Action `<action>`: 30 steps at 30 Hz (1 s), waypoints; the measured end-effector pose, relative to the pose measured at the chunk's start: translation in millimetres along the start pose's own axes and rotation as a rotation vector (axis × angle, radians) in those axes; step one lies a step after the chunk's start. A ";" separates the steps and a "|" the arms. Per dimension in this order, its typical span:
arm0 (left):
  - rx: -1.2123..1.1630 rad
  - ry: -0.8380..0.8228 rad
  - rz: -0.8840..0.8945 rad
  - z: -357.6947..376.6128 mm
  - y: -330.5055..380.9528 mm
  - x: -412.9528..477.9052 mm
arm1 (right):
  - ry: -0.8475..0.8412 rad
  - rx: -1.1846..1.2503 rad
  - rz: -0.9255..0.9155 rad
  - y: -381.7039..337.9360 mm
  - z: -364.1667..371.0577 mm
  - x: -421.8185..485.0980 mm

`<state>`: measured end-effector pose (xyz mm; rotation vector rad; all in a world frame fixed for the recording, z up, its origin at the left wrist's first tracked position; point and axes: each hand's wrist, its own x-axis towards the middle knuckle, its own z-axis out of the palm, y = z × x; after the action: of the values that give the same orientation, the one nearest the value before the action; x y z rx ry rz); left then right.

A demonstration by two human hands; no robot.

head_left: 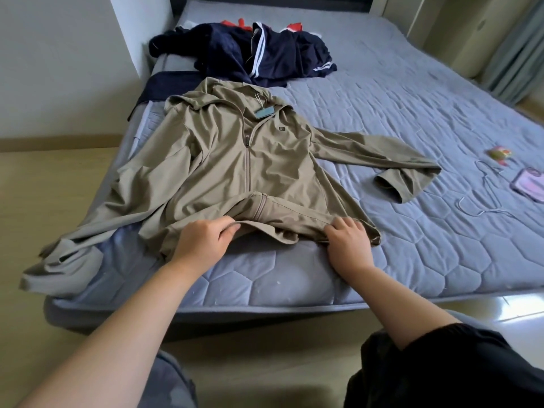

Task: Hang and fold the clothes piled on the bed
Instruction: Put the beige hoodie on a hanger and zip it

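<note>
Hands (pixel 203 242) (pixel 348 245) grip hem (pixel 282 228) — khaki jkt (pixel 250 160), zipped.

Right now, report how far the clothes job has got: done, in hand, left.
Done: no folded or hung garment plainly shows. In hand: the left hand and right hand pinch the turned-up hem of the khaki jacket spread on the bed. Left: folding it, then the navy pile behind it.
</note>
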<state>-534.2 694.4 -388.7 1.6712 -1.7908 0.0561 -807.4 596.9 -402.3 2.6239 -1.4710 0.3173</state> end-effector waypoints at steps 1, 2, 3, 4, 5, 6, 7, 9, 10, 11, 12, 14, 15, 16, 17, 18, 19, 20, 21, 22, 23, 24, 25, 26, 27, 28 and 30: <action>-0.013 -0.017 0.014 0.7 1.4 -0.8 | 0.052 0.029 -0.007 1.1 -1.1 0.0; -0.031 -0.043 0.016 1.7 3.0 -1.4 | 0.112 0.069 -0.013 1.7 -2.0 0.5; -0.053 -0.079 0.002 3.0 3.5 -1.7 | 0.167 0.111 -0.012 2.4 -3.7 1.1; -0.070 -0.126 -0.028 3.8 3.0 -1.8 | 0.208 0.149 -0.001 3.1 -5.2 1.4; -0.069 -0.174 -0.060 4.5 1.6 -1.9 | 0.221 0.175 0.009 4.0 -7.4 0.9; -0.057 -0.216 -0.087 4.4 0.3 -1.6 | 0.204 0.177 0.007 4.9 -10.0 0.4; -0.030 -0.260 -0.102 4.5 -2.1 -1.4 | 0.153 0.156 -0.009 7.9 -11.5 0.1; 0.094 -0.390 -0.080 2.7 -6.7 0.5 | -0.030 0.091 -0.075 18.5 -13.9 0.5; 0.190 -0.479 -0.056 0.8 -7.3 1.9 | -0.125 0.068 -0.097 24.5 -14.8 1.1; 0.266 -0.561 -0.045 -0.8 -8.7 2.7 | -0.186 0.056 -0.101 29.8 -16.9 2.4; 0.318 -0.638 -0.065 -2.8 -9.9 3.7 | -0.200 0.051 -0.096 34.1 -19.1 2.9; 0.376 -0.753 -0.126 -4.9 -13.0 5.0 | -0.158 -0.025 -0.081 41.5 -23.5 3.0; 0.393 -0.784 -0.145 -5.2 -13.6 4.7 | -0.194 -0.111 -0.062 43.4 -25.0 2.9; 0.397 -0.815 -0.153 -6.3 -13.8 4.8 | -0.274 -0.190 -0.033 44.7 -25.4 3.3; 0.391 -0.844 -0.158 -6.6 -15.7 4.9 | -0.351 -0.218 -0.012 46.4 -23.8 3.8; 0.371 -0.866 -0.164 -7.2 -16.0 4.7 | -0.416 -0.201 0.023 45.8 -23.2 4.1; 0.341 -0.875 -0.163 -8.5 -14.7 3.7 | -0.423 -0.123 0.065 42.7 -22.7 4.6; 0.274 -0.857 -0.182 -9.6 -11.7 2.9 | -0.370 -0.015 0.103 37.8 -21.3 5.1; 0.162 -0.797 -0.200 -10.0 -8.0 1.5 | -0.232 0.113 0.119 33.2 -20.9 5.5; 0.044 -0.673 -0.196 -9.7 -3.6 -0.1 | -0.062 0.201 0.110 29.5 -19.3 6.1; -0.012 -0.486 -0.135 -9.3 -0.6 0.0 | 0.083 0.221 0.089 26.4 -17.5 6.4; 0.019 -0.254 -0.032 -8.8 1.7 1.1 | 0.158 0.200 0.083 24.6 -14.5 8.9; 0.113 -0.055 0.051 -9.5 2.9 3.1 | 0.115 0.157 0.115 25.2 -9.3 11.6; 0.228 0.033 0.061 -10.2 -0.7 5.1 | 0.008 0.134 0.152 26.3 -5.0 13.2; 0.352 -0.021 -0.030 -12.5 -6.9 6.8 | -0.101 0.120 0.183 26.9 -2.4 14.3; 0.445 -0.164 -0.176 -14.1 -15.8 5.9 | -0.180 0.109 0.198 26.9 0.5 15.3; 0.464 -0.389 -0.534 -18.4 -30.0 -0.1 | -0.258 0.065 0.176 24.4 4.5 16.0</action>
<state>-499.2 697.8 -386.8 2.5994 -1.6066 -0.1053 -819.5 570.0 -402.9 2.6721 -1.8060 0.0423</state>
